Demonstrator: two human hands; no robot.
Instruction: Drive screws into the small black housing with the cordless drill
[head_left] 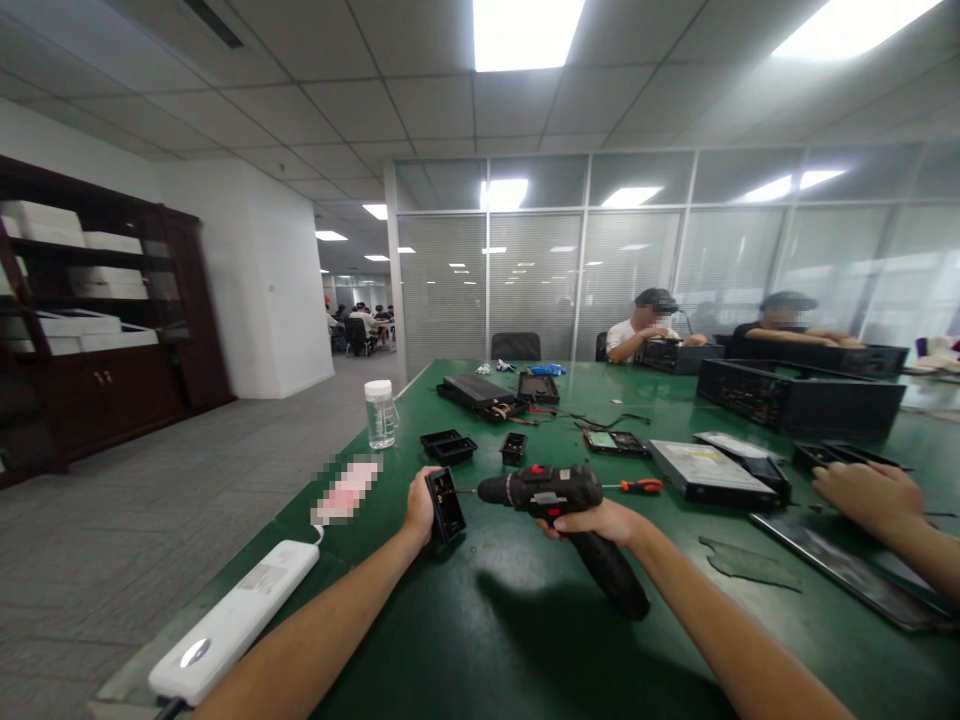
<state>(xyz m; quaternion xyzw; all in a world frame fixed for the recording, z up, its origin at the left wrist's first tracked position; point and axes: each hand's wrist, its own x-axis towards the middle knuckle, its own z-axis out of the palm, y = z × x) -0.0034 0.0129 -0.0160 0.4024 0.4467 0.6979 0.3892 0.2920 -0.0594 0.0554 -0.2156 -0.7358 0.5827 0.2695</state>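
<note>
My left hand (421, 506) grips a small black box-shaped part (448, 506) by its left side, tilted with its recessed face to the right. In my right hand (600, 521) is a black cordless drill (551, 488) with red buttons, its grip slanting down to the right. The drill's thin bit points left at the recessed face; I cannot tell whether its tip touches. Just beyond lie two black trays, a wider one (448, 446) and a smaller one (514, 448). An orange-handled screwdriver (641, 487) rests behind the drill.
On the green table (480, 640) stand a clear bottle (381, 418) and a white power strip (240, 615) at left. Opened black devices (480, 392), a silver disc drive (709, 470) and a computer case (799, 395) lie beyond. A co-worker's hand (870, 495) reaches in at right; two people sit behind.
</note>
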